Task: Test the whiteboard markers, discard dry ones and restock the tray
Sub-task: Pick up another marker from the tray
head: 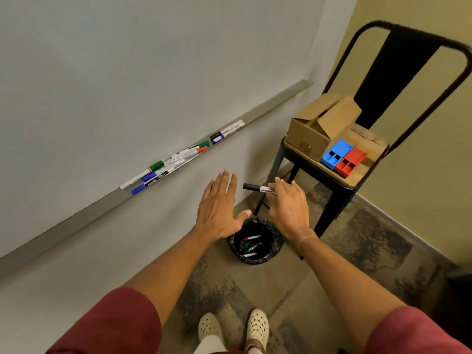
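Note:
My right hand (287,209) pinches a capped black marker (254,187) at its rear end, holding it level above the bin. My left hand (219,205) is spread flat with straight fingers just left of the marker, holding nothing. The grey whiteboard tray (89,213) runs diagonally under the whiteboard (127,72) and carries several markers (178,157) with green, red, blue and black caps. A black-lined bin (274,247) on the floor below my hands holds several markers.
A black metal chair (383,60) stands at the right by the yellow wall. Its seat bears an open cardboard box (314,129) and a blue and a red plastic holder (343,158). My feet in pale clogs (235,328) stand on patterned carpet.

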Tool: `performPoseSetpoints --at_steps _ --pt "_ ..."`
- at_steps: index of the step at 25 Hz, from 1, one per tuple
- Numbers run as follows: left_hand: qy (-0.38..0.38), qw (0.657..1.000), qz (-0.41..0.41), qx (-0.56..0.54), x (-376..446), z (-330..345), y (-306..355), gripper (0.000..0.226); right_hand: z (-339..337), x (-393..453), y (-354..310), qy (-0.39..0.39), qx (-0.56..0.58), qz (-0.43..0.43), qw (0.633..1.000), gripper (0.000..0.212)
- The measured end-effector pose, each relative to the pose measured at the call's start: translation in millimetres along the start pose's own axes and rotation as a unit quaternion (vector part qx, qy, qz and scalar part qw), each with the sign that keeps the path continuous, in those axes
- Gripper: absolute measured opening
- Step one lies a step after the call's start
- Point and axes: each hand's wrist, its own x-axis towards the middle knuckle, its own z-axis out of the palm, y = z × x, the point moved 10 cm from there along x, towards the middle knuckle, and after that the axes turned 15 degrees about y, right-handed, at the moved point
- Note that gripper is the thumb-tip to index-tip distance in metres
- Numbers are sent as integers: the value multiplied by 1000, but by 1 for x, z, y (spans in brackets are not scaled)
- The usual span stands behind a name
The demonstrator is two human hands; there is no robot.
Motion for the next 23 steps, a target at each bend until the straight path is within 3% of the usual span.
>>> performPoseSetpoints --at_steps 16,23 --pt "-70 997 -41 -3 -5 82 -21 99 104 -47 57 -111 -23 43 993 26" --pt "-83 996 -45 5 -14 89 -37 98 124 -40 62 -128 -17 40 991 44"
